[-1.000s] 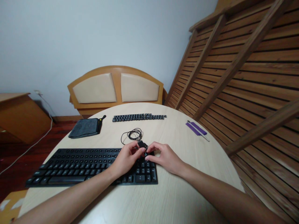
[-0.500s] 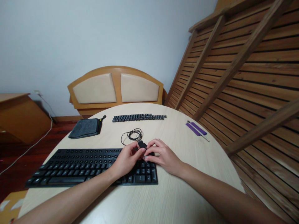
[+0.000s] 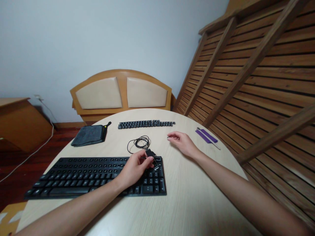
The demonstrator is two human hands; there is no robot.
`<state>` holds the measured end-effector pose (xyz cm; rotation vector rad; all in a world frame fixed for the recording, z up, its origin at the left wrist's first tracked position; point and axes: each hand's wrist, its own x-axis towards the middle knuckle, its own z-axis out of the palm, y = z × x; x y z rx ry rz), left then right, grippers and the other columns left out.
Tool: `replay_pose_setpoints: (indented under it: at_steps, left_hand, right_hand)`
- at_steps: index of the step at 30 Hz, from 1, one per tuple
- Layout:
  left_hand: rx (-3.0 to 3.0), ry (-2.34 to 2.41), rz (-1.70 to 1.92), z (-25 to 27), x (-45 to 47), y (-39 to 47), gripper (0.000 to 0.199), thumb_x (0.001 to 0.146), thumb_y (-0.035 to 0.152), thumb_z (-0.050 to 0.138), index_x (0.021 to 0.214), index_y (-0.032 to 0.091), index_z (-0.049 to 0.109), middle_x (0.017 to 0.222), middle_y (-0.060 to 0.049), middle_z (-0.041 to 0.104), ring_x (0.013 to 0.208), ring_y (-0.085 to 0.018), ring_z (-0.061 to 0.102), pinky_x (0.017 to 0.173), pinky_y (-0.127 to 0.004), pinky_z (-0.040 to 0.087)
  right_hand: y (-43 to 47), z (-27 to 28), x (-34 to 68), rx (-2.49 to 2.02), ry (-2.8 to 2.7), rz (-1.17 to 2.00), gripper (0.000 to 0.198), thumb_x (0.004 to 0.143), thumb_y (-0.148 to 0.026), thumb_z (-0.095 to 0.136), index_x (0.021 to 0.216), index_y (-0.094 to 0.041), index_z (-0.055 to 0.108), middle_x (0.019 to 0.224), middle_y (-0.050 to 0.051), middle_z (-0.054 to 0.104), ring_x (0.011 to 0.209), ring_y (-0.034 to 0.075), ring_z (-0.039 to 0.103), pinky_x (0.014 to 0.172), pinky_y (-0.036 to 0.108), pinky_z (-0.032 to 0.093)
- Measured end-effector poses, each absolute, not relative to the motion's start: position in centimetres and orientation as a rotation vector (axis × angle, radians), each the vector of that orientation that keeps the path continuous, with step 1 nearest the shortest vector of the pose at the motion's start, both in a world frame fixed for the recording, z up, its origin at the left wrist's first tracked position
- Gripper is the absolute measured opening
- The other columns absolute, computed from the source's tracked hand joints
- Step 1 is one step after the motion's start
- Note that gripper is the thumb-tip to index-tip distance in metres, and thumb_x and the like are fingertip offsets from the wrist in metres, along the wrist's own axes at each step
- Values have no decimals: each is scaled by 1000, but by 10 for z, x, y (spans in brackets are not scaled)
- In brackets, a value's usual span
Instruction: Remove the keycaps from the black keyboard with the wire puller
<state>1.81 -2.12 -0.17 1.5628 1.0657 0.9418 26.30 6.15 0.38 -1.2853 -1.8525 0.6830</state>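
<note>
My left hand [image 3: 134, 167] is closed on the black handle of a wire keycap puller [image 3: 149, 152], held over the right part of a black keyboard [image 3: 78, 182]. The puller's thin wire loops hang toward the number pad. My right hand [image 3: 183, 143] is raised over the table, to the right of the coiled cable. Its fingers pinch a small greyish keycap [image 3: 168, 137], mostly hidden by the fingertips. On the keyboard, the upper rows show bare switches, while lower rows carry caps. Behind it, loose black keycaps [image 3: 145, 123] are lined up in rows.
A coiled black cable [image 3: 141, 142] lies behind the keyboard on the round table [image 3: 197, 203]. A dark grey cloth pouch [image 3: 88, 135] is at the left, and a purple-handled tool [image 3: 206, 135] with a thin metal shaft at the right. Wooden slats [image 3: 265, 98] stand beside the table.
My right hand has left the puller and moved up and right, carrying the small keycap. The puller's wire now shows free below my left hand, which has stayed in place.
</note>
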Motion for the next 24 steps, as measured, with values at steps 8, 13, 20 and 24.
replay_pose_setpoints:
  at_steps: [8, 13, 20, 24]
  left_hand:
    - [1562, 1056, 928, -2, 19, -21, 22, 90, 36, 57, 78, 18, 56, 70, -2, 68, 70, -18, 65, 67, -29, 46]
    - [1563, 1053, 920, -2, 19, -20, 21, 90, 35, 57, 78, 18, 56, 71, -2, 67, 71, -18, 64, 68, -29, 47]
    - [1589, 1068, 920, -1, 19, -22, 23, 90, 37, 56, 78, 18, 56, 71, -3, 67, 70, -18, 62, 67, -31, 46]
    - [1613, 1075, 921, 2, 19, -22, 23, 90, 37, 56, 76, 18, 56, 70, -2, 67, 68, -18, 62, 66, -30, 45]
  right_hand:
    - [136, -16, 313, -1591, -1751, 413, 22, 77, -20, 70, 96, -14, 76, 84, 9, 76, 77, 20, 70, 77, 28, 51]
    - [160, -24, 320, -1694, -1743, 297, 19, 78, -18, 67, 95, -16, 76, 84, 7, 76, 79, 18, 70, 77, 25, 50]
    - [180, -28, 316, -1737, -1788, 153, 19, 77, -17, 69, 94, -20, 76, 93, 6, 74, 85, 20, 66, 81, 28, 48]
    - [187, -31, 314, -1747, -1786, 131, 21, 79, -16, 66, 97, -21, 76, 90, 5, 74, 81, 18, 66, 78, 27, 48]
